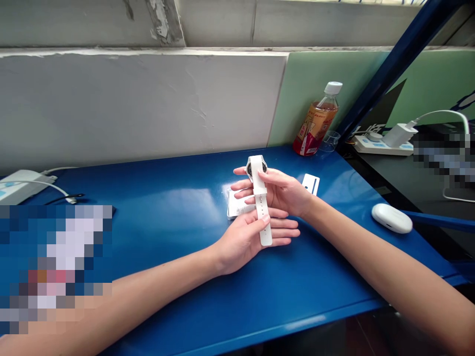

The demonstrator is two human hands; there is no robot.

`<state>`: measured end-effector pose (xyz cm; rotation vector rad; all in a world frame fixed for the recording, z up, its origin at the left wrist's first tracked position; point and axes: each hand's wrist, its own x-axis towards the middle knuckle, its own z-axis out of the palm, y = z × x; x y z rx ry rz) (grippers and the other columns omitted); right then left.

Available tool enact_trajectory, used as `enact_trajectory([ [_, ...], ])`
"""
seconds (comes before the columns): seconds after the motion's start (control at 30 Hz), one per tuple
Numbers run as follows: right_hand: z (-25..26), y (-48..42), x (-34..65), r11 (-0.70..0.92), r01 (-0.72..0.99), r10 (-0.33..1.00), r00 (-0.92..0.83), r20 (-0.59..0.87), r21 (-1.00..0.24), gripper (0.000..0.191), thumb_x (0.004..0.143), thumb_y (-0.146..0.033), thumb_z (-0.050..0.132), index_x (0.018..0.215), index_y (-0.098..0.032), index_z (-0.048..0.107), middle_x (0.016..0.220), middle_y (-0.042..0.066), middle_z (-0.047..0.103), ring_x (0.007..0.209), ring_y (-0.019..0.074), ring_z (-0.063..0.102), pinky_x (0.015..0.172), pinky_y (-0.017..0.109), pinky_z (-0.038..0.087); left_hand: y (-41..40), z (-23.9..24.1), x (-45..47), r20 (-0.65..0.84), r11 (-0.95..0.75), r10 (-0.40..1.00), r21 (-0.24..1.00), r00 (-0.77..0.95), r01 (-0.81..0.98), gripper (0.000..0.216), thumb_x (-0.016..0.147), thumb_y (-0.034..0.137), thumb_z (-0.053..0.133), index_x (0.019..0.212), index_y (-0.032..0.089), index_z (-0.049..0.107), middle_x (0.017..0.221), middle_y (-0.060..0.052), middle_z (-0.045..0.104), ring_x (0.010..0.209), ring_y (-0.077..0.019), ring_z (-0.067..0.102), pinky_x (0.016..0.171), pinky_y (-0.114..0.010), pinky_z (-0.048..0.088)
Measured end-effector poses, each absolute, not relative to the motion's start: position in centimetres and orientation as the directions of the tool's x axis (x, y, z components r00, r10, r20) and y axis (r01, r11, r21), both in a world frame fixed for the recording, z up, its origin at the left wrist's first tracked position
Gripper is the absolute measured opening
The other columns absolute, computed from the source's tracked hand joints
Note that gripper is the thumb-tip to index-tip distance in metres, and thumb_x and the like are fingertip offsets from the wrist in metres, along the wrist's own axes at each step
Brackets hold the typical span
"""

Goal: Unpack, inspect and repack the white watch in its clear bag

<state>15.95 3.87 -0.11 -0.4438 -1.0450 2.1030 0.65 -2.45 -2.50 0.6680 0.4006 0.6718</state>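
In the grip, the watch strap [262, 210] looks like smooth, matt rubber, and the watch [264, 168] shows a dark, glossy surface. Beneath, the table [166, 212] is smooth and glossy, mirroring pale light. Right of the grip, the earphone case [392, 218] is smooth, shiny plastic; beyond it, the bottle [316, 119] is clear plastic. Behind, the wall [148, 109] looks matt, faintly creased.

On the blue table [159, 198], there are a bottle [315, 127], a card [314, 185], a box [236, 205], a case [392, 218] and a power strip [18, 184].
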Motion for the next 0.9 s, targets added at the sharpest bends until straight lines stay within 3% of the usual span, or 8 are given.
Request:
enact_trajectory([
  [0.4,0.2,3.6,15.8,-0.441,-0.467,0.734,-0.68,-0.008,-0.766,0.037,0.099,-0.023,0.036,0.123,-0.01,0.062,0.117,0.014,0.073,0.105,0.0219,0.071,0.099,0.038,0.053,-2.4,-2.4,0.4,-0.131,0.615,0.652,0.667,0.747,-0.42,0.022,0.098,0.022,0.056,0.113,0.008,0.066,0.112,-0.021,0.073,0.105,-0.0289,0.072,0.094,-0.042,0.053],
  [0.7,1.1,3.6,15.7,-0.482,-0.463,0.738,-0.672,-0.061,-0.744,0.059,0.104,-0.045,0.017,0.12,-0.012,0.064,0.111,0.013,0.075,0.098,0.0217,0.072,0.099,0.039,0.051,-2.4,-2.2,0.5,-0.167,0.607,0.68,0.674,0.714,-0.42,0.031,0.102,0.037,0.048,0.112,0.01,0.062,0.096,-0.019,0.076,0.089,-0.0277,0.076,0.085,-0.042,0.057],
  [0.9,1.1,3.6,15.7,-0.514,-0.462,0.709,-0.703,-0.055,-0.723,0.071,0.103,-0.049,0.005,0.121,-0.011,0.062,0.11,0.014,0.075,0.098,0.0232,0.072,0.098,0.041,0.05,-2.4,-2.1,0.5,-0.184,0.627,0.672,0.657,0.717,-0.419,0.029,0.103,0.032,0.047,0.109,0.009,0.063,0.096,-0.018,0.076,0.087,-0.0262,0.076,0.083,-0.039,0.058],
])
